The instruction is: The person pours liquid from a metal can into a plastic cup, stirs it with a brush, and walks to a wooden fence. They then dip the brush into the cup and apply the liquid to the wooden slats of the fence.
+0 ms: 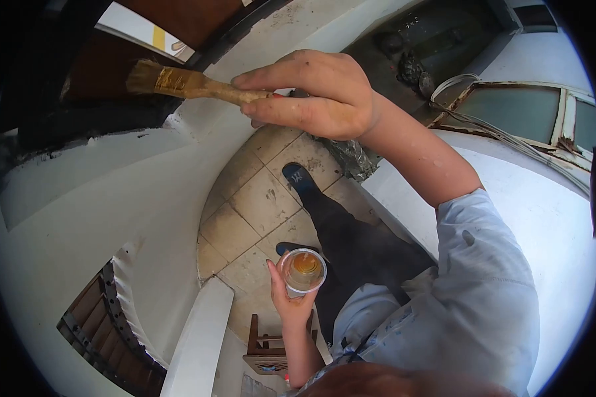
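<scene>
My right hand [311, 96] grips the wooden handle of a paintbrush [198, 86] between thumb and fingers. The brush lies roughly level, its worn bristles pointing left in front of a dark brown wooden surface; contact cannot be made out. Lower down, my left hand [293, 301] is wrapped round a clear plastic cup [302, 278], held upright, with some amber-yellow liquid or residue inside.
A white curved wall [146, 178] runs along the left. A small brown stool [269, 363] stands on the tiled floor [265, 198] near my left forearm. Loose cables [503, 134] pass a glazed frame [510, 112] at the right. Dark slats [106, 331] show lower left.
</scene>
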`<move>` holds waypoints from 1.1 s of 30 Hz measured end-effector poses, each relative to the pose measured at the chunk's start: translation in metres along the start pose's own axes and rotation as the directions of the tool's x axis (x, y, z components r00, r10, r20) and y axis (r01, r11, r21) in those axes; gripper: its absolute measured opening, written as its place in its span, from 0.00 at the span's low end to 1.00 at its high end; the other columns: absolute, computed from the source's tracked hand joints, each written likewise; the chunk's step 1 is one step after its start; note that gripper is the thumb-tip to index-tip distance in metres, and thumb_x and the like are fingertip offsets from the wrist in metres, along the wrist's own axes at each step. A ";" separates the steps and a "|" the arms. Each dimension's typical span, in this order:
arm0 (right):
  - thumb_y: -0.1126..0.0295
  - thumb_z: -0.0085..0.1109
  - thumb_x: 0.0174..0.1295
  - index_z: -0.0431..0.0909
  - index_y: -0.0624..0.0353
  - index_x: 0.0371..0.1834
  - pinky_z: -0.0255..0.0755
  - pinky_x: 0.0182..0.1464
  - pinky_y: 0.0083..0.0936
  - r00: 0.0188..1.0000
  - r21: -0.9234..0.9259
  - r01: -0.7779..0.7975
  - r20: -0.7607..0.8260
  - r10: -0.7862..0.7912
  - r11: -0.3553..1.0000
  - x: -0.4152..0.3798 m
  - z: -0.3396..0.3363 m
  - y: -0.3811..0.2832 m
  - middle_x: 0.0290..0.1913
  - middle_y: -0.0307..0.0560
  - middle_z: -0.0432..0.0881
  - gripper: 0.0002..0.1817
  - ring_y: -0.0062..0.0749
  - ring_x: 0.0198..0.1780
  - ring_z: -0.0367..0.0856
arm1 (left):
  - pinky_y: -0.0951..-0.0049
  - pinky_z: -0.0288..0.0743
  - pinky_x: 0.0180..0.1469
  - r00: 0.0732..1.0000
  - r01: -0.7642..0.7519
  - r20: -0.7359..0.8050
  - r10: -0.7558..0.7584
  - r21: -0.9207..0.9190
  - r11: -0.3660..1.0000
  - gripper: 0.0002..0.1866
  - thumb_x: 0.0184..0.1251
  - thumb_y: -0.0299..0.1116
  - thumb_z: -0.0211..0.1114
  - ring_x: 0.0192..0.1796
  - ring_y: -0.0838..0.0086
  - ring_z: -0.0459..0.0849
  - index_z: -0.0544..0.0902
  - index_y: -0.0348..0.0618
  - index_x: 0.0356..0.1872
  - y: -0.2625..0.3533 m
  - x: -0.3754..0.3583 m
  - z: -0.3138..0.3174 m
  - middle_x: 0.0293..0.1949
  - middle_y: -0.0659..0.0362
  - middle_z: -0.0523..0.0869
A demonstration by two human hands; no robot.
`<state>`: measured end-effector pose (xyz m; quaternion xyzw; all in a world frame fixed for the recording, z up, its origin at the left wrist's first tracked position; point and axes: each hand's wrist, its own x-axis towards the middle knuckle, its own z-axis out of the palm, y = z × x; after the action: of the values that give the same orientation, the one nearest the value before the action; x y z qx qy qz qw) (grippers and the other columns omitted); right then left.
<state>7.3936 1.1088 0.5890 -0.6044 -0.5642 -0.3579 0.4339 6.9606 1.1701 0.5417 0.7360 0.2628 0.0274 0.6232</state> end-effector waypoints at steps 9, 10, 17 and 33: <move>0.72 0.72 0.57 0.90 0.47 0.47 0.86 0.38 0.25 0.999 -0.094 0.046 0.010 -0.045 0.994 0.050 0.020 0.011 0.48 0.34 0.92 0.14 0.29 0.44 0.91 | 0.53 0.74 0.76 0.997 -0.047 -0.060 0.046 -0.020 0.999 0.64 0.58 0.22 0.83 0.73 0.51 0.83 0.48 0.42 0.91 -0.002 -0.015 0.002 0.74 0.39 0.79; 0.72 0.72 0.57 0.90 0.47 0.48 0.86 0.39 0.25 0.990 -0.100 0.104 -0.088 -0.113 0.990 0.061 0.019 0.013 0.48 0.34 0.92 0.15 0.29 0.44 0.91 | 0.54 0.74 0.76 0.998 -0.043 -0.049 0.043 -0.011 0.999 0.66 0.56 0.21 0.84 0.73 0.53 0.82 0.47 0.44 0.92 -0.005 -0.018 0.000 0.75 0.41 0.78; 0.71 0.76 0.60 0.90 0.48 0.51 0.88 0.41 0.24 0.999 -0.103 -0.027 0.041 0.031 0.994 0.012 0.045 -0.012 0.51 0.36 0.93 0.15 0.29 0.43 0.92 | 0.53 0.74 0.76 0.990 -0.026 -0.139 0.022 -0.028 0.999 0.64 0.58 0.23 0.84 0.73 0.51 0.83 0.48 0.42 0.91 -0.012 -0.036 -0.010 0.75 0.38 0.79; 0.75 0.72 0.71 0.87 0.56 0.60 0.89 0.42 0.28 0.941 -0.039 0.023 0.339 -0.008 0.999 0.112 0.008 -0.016 0.46 0.45 0.88 0.16 0.34 0.46 0.92 | 0.53 0.74 0.75 0.981 -0.040 -0.189 0.034 -0.027 0.999 0.65 0.58 0.23 0.84 0.73 0.50 0.83 0.48 0.42 0.91 -0.016 -0.063 -0.016 0.75 0.37 0.79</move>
<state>7.3894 1.1580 0.6912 -0.6616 -0.6274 -0.2640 0.3146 6.8954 1.1592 0.5484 0.7252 0.3062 0.1125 0.6063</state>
